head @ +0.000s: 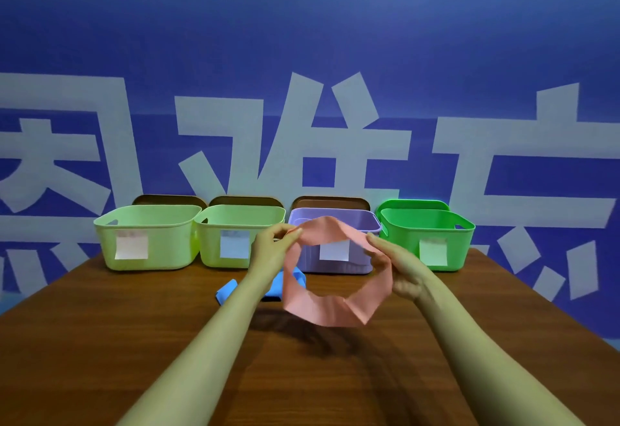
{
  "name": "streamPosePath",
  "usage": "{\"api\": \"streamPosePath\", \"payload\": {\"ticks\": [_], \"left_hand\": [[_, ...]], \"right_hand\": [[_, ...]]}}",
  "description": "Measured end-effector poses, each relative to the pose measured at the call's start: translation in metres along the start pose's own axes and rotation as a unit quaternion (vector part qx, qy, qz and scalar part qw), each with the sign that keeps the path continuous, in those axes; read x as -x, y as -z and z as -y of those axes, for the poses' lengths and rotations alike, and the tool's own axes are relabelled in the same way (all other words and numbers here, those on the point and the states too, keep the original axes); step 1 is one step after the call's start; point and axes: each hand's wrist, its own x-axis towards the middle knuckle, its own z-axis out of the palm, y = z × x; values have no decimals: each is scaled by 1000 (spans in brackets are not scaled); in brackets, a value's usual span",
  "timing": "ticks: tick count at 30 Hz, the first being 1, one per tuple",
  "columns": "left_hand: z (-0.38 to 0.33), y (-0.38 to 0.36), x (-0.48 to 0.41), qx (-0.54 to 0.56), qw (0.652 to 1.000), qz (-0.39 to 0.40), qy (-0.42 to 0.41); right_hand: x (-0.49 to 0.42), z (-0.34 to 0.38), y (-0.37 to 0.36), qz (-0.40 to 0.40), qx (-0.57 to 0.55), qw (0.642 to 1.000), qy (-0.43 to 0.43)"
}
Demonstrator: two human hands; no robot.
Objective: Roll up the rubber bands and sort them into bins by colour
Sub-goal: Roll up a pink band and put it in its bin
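The pink rubber band (335,311) hangs in the air as a wide, creased loop above the desk (134,325), in front of the purple bin (335,266). The left hand (273,247) pinches its upper left edge between thumb and fingertips. The right hand (407,274) lies against the loop's right side with its fingers fairly straight; whether its thumb clamps the band cannot be told.

The step in hand looks like flattening the loop so it can be rolled. To do it well, the person would likely bring the two sides together into a flat double strip, smooth out the folds at the lower right, then roll from one end with steady, even tension so the coil stays tight and does not spring open.

The pale green bin (167,258) at far left carries a pinkish note (131,244), which seems the right target. A second pale green bin (208,247) and a bright green bin (459,244) also stand in the row. A blue band (226,291) lies on the desk behind the left forearm, not yet rolled.
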Motion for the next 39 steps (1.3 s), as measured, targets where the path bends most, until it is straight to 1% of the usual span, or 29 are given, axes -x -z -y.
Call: {"api": "streamPosePath", "payload": {"ticks": [1, 3, 5, 6, 8, 10, 12, 14, 15, 16, 18, 19, 21, 23, 26, 27, 29, 31, 33, 35, 36, 37, 39], "left_hand": [[3, 0, -2, 1, 1000, -21, 9], [8, 4, -5, 11, 997, -64, 35], [12, 8, -8, 25, 995, -81, 49], [14, 9, -8, 25, 995, -84, 49], [14, 9, -6, 35, 994, -87, 50], [9, 4, -3, 81, 991, -86, 60], [2, -3, 2, 122, 989, -55, 58], [-3, -10, 5, 129, 990, -15, 50], [-5, -13, 7, 126, 991, 3, 43], [-8, -17, 8, 123, 992, 20, 34], [-14, -22, 11, 105, 993, 43, 12], [-18, -24, 12, 93, 994, 51, 1], [-27, -27, 15, 85, 994, 71, -18], [-35, -28, 16, 83, 993, 83, -30], [-45, -29, 17, 83, 991, 88, -57], [-48, -28, 17, 76, 990, 93, -71], [-52, -27, 17, 55, 989, 103, -91], [-54, -26, 16, 69, 987, 111, -93], [-54, -25, 15, 162, 978, 115, -63], [-51, -25, 16, 270, 953, 134, -5], [-46, -26, 16, 281, 948, 150, 16], [-37, -29, 16, 248, 953, 169, 27], [-21, -37, 22, 117, 969, 213, 43]], "right_hand": [[2, 0, 0, -6, 19, 1000, -20], [4, -3, 4, -25, 144, 988, -58], [2, -8, 13, -40, 289, 953, -83], [2, -10, 16, -48, 341, 934, -92], [0, -12, 22, -54, 383, 917, -96], [1, -14, 21, -42, 367, 924, -96], [2, -19, 18, -31, 371, 924, -86], [2, -21, 15, -23, 444, 894, -55], [1, -21, 13, -19, 473, 881, -25], [1, -19, 9, -20, 473, 881, 14], [0, -13, -2, -31, 403, 908, 108], [0, -7, -9, -42, 369, 916, 155], [2, 5, -22, -57, 350, 906, 230], [5, 16, -32, -48, 367, 889, 269], [7, 28, -40, -37, 419, 862, 284], [7, 30, -42, -36, 421, 859, 288], [7, 33, -45, -44, 407, 860, 304], [8, 37, -48, -37, 375, 870, 317], [12, 42, -54, -11, 325, 889, 322], [14, 47, -59, -3, 304, 895, 325], [14, 49, -61, 2, 306, 896, 321], [15, 51, -64, 10, 308, 898, 315], [14, 54, -68, 21, 298, 904, 306]]}}
